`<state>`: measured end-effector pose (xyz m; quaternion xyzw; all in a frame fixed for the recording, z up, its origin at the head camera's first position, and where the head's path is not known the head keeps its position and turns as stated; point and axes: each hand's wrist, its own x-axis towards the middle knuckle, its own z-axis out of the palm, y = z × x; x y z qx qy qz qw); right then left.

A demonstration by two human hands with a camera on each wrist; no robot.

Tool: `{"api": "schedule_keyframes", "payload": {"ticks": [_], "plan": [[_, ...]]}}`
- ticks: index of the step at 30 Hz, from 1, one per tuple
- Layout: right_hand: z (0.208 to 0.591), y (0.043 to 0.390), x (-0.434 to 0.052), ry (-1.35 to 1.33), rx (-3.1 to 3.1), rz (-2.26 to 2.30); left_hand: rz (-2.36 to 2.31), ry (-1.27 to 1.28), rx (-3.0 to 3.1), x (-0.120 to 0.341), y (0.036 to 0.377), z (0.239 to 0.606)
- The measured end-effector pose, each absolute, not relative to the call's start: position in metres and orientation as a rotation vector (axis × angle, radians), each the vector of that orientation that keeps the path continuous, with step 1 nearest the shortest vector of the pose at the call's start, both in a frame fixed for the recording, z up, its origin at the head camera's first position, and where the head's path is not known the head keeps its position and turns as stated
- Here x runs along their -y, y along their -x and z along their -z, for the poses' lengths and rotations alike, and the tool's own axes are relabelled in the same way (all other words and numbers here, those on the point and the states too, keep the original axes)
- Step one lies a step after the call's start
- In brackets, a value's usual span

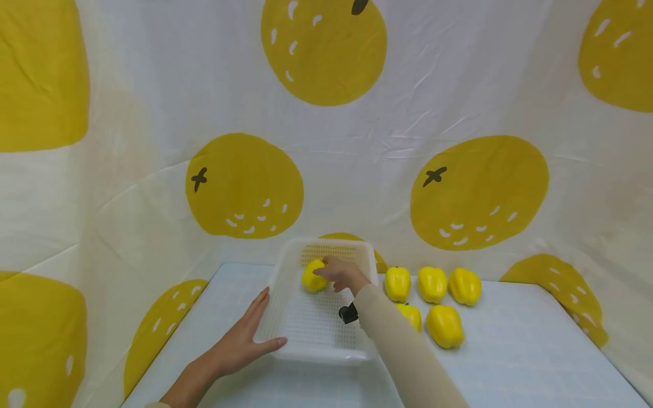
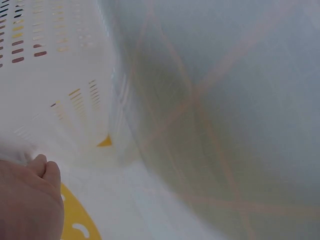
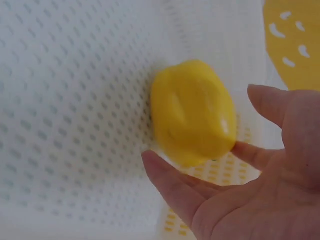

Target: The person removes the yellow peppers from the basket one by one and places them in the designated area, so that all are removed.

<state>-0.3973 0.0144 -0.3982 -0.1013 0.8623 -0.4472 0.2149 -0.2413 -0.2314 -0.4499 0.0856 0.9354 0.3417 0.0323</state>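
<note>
White cloth printed with big yellow fruit shapes (image 1: 479, 192) hangs all round a pale blue tabletop (image 1: 535, 351), and on it sits a white perforated plastic basket (image 1: 311, 326). Inside that basket, up at its far end, lies a glossy yellow bell pepper (image 1: 312, 277), resting on the mesh floor. Right hand (image 1: 343, 273) is in there with it, fingers (image 3: 172, 182) spread and loose around the pepper, tips just touching or just off its skin; it is not clamped. Over on the near left corner, left hand (image 1: 245, 340) lies flat with fingers straight, pressed along the basket's outer wall, thumb at the front rim. Just beyond the basket's right side wait five more yellow bell peppers (image 1: 432, 284), three in a back row, two nearer, the near left one partly hidden by the beige sleeve (image 1: 403, 351)
</note>
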Motion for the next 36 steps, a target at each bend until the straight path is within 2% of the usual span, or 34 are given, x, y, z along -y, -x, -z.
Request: {"api": "schedule_keyframes", "payload": {"ticks": [21, 28, 36], "plan": [[0.416, 0.38, 0.01, 0.404, -2.347, 1.435, -1.049, -0.322, -2.891, 0.225, 0.241, 0.449], [0.406, 0.378, 0.007, 0.483, -2.318, 1.488, -1.027, -0.301, -2.891, 0.226, 0.243, 0.449], [0.373, 0.359, 0.003, 0.576, -2.341, 1.526, -1.02, -0.304, -2.903, 0.232, 0.241, 0.451]]}}
